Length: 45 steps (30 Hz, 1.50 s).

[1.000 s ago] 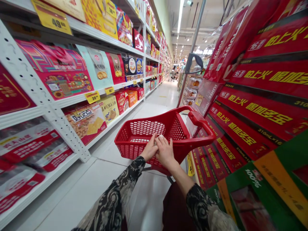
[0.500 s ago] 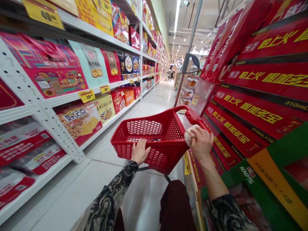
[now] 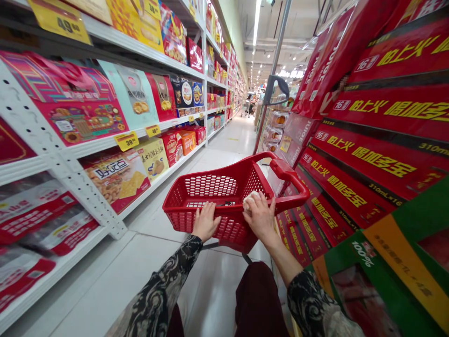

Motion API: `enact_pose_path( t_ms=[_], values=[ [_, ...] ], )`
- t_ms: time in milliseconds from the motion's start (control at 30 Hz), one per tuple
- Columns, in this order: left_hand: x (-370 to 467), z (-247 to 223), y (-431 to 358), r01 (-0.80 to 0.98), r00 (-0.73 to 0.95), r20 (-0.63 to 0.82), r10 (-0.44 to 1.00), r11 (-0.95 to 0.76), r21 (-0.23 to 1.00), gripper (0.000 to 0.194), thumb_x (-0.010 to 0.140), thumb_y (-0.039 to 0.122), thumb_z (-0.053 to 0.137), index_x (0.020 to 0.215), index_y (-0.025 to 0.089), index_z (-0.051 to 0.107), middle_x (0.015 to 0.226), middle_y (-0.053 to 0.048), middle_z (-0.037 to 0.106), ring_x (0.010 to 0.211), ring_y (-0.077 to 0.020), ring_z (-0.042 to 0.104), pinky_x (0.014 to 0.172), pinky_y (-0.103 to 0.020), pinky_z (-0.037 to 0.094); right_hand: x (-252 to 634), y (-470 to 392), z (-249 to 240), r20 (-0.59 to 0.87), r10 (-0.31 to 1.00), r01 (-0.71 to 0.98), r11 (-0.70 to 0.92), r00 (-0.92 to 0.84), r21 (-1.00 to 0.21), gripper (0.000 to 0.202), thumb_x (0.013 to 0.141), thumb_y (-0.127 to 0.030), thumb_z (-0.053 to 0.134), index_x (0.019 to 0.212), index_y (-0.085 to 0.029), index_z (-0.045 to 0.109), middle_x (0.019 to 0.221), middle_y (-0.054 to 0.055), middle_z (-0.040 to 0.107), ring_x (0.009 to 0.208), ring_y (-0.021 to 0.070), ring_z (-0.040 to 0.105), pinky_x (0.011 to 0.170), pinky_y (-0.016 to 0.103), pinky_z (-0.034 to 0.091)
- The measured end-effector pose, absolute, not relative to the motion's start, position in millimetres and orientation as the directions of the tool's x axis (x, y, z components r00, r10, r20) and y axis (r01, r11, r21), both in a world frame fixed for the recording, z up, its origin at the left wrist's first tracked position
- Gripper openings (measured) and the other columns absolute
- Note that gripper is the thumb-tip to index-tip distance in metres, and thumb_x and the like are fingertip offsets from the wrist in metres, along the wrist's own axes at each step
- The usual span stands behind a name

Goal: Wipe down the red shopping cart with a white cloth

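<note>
A red plastic shopping cart (image 3: 217,187) with perforated sides stands in front of my knees, its handle (image 3: 296,180) pointing right. My left hand (image 3: 206,222) grips the near rim, fingers hooked over the edge. At the rim's right part, close to the handle end, my right hand (image 3: 260,216) presses a crumpled white cloth (image 3: 249,199) against the plastic; the fingers cover most of the cloth. A small dark item inside the basket is too unclear to name.
Shelves (image 3: 140,128) of boxed snacks run along the left. Stacked red drink cartons (image 3: 372,159) and a green carton (image 3: 379,262) stand close on the right. A metal pole (image 3: 275,61) rises behind the cart. White tiled floor (image 3: 147,262) lies below.
My right hand has moved left with the white cloth, from the handle to the basket's near rim. My left hand stays on the rim.
</note>
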<state>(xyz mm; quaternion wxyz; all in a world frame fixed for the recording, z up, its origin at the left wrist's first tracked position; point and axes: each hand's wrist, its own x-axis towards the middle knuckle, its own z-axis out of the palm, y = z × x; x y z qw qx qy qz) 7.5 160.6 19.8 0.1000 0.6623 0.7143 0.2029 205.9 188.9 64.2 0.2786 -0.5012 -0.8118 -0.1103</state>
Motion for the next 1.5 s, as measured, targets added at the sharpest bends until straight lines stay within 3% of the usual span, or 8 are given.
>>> enact_pose_path(
  t_ms=[133,367,633,833,1000,1100,1367,1500],
  values=[
    [7.3,17.6,159.9,0.906,-0.086,0.143,0.986,0.018,0.423,0.052,0.083,0.028,0.045,0.133,0.016,0.038,0.143,-0.012,0.037,0.137,-0.0244,0.023,0.111,-0.051,0.017,231.8,199.3,73.0,0.623,0.734,0.891,0.436,-0.270,-0.127,0.020,0.085,-0.025,0.044,0.094,-0.022,0.062,0.117,0.007,0.060,0.121,0.0275,0.041,0.103,0.059,0.008],
    [7.5,12.3,158.8,0.907,-0.083,0.185,0.979,-0.002,0.421,0.053,0.081,0.027,0.046,0.133,0.015,0.039,0.143,-0.012,0.037,0.136,-0.0252,0.024,0.111,-0.052,0.016,271.5,213.6,85.7,0.742,0.668,0.965,0.228,-0.060,-0.128,0.028,0.083,-0.020,0.042,0.103,-0.019,0.062,0.122,0.011,0.057,0.122,0.0289,0.039,0.102,0.059,0.014],
    [5.0,13.3,157.9,0.905,-0.078,0.193,0.978,-0.011,0.425,0.052,0.080,0.026,0.046,0.131,0.015,0.041,0.142,-0.013,0.038,0.136,-0.0256,0.025,0.110,-0.053,0.018,223.9,200.6,70.4,0.604,0.744,0.916,0.398,-0.287,-0.054,0.030,0.080,-0.014,0.044,0.103,-0.021,0.061,0.127,0.009,0.054,0.125,0.0268,0.036,0.104,0.057,0.014],
    [3.8,13.4,158.0,0.901,-0.074,0.183,0.980,-0.013,0.433,0.053,0.080,0.027,0.045,0.131,0.014,0.040,0.143,-0.013,0.037,0.136,-0.0257,0.025,0.110,-0.054,0.017,242.6,198.8,78.2,0.594,0.737,0.896,0.439,-0.321,-0.060,0.029,0.079,-0.015,0.044,0.101,-0.024,0.061,0.123,0.006,0.056,0.122,0.0256,0.039,0.103,0.058,0.016],
    [3.5,8.7,159.1,0.900,-0.073,0.212,0.975,-0.027,0.434,0.053,0.080,0.027,0.047,0.131,0.017,0.040,0.142,-0.013,0.038,0.136,-0.0258,0.025,0.110,-0.055,0.017,295.6,212.9,89.9,0.723,0.685,0.964,0.243,-0.089,-0.111,0.026,0.081,-0.019,0.042,0.098,-0.020,0.062,0.123,0.009,0.056,0.121,0.0279,0.040,0.101,0.057,0.019],
    [3.5,7.1,159.2,0.903,-0.071,0.214,0.974,-0.028,0.429,0.054,0.080,0.028,0.046,0.132,0.016,0.039,0.143,-0.013,0.037,0.136,-0.0261,0.024,0.110,-0.055,0.016,299.1,214.2,90.0,0.725,0.688,0.979,0.170,-0.038,-0.110,0.031,0.081,-0.019,0.040,0.104,-0.018,0.061,0.126,0.012,0.054,0.123,0.0294,0.037,0.101,0.056,0.020],
    [1.7,8.3,156.9,0.919,-0.037,0.215,0.976,-0.051,0.391,0.056,0.080,0.028,0.046,0.134,0.016,0.036,0.145,-0.013,0.033,0.137,-0.0260,0.022,0.110,-0.054,0.016,222.6,196.0,64.2,0.596,0.726,0.901,0.433,-0.341,-0.011,0.039,0.077,-0.016,0.047,0.114,-0.019,0.057,0.131,0.010,0.050,0.126,0.0273,0.034,0.105,0.051,0.018],
    [-9.1,5.6,152.4,0.930,-0.007,0.223,0.975,-0.076,0.359,0.057,0.080,0.028,0.046,0.134,0.016,0.035,0.146,-0.013,0.033,0.137,-0.0252,0.021,0.110,-0.052,0.018,224.4,197.0,61.0,0.609,0.705,0.882,0.471,-0.363,-0.019,0.040,0.077,-0.010,0.044,0.114,-0.020,0.057,0.129,0.008,0.052,0.125,0.0243,0.036,0.106,0.049,0.019]
  ],
)
